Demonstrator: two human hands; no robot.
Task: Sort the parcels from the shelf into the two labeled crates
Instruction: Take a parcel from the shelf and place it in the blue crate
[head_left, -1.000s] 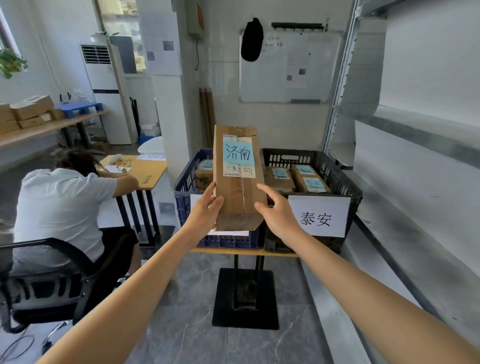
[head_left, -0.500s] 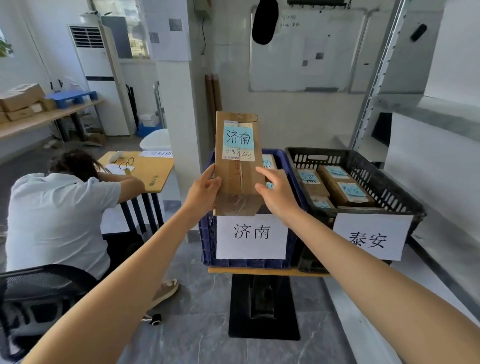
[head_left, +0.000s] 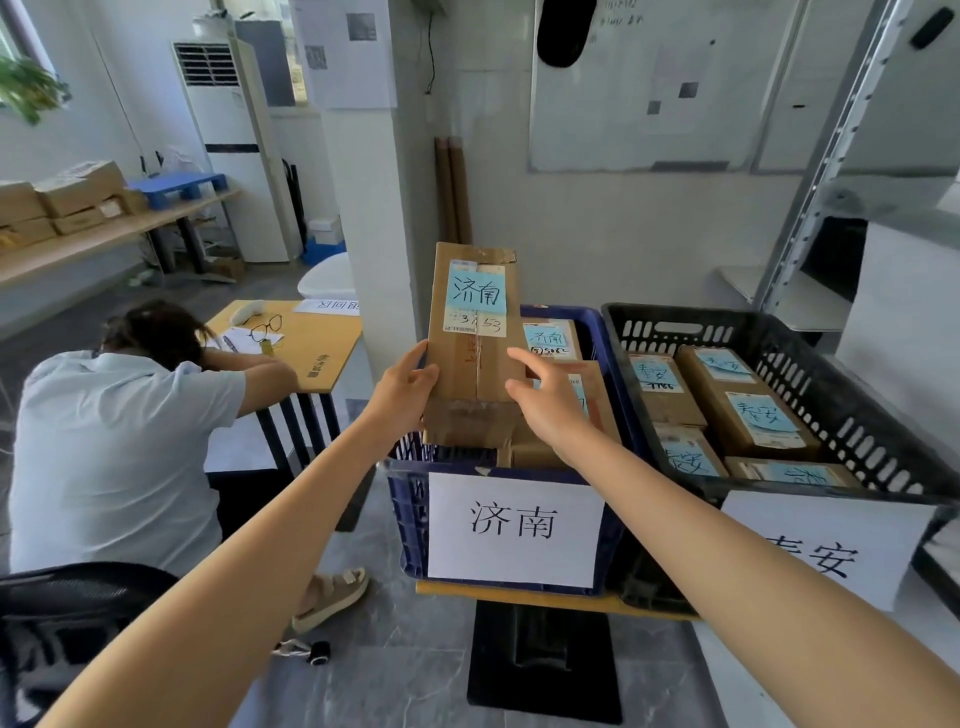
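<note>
Gripping the parcel (head_left: 475, 338) by its left edge, the left hand (head_left: 402, 392) holds it upright over the near left part of the blue crate (head_left: 409, 519). The right hand (head_left: 550, 405) lays nearly straight fingers against the parcel's right edge. Touching the blue crate's right side on the desk (head_left: 519, 596) stands the black crate (head_left: 841, 384), holding other parcels.

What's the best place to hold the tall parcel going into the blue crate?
Grip the parcel low on its long side edges, coming from left and right. It stands upright and narrow, so hands span its width and leave the label clear. The left hand holds it that way; the right hand only touches its right edge.
</note>
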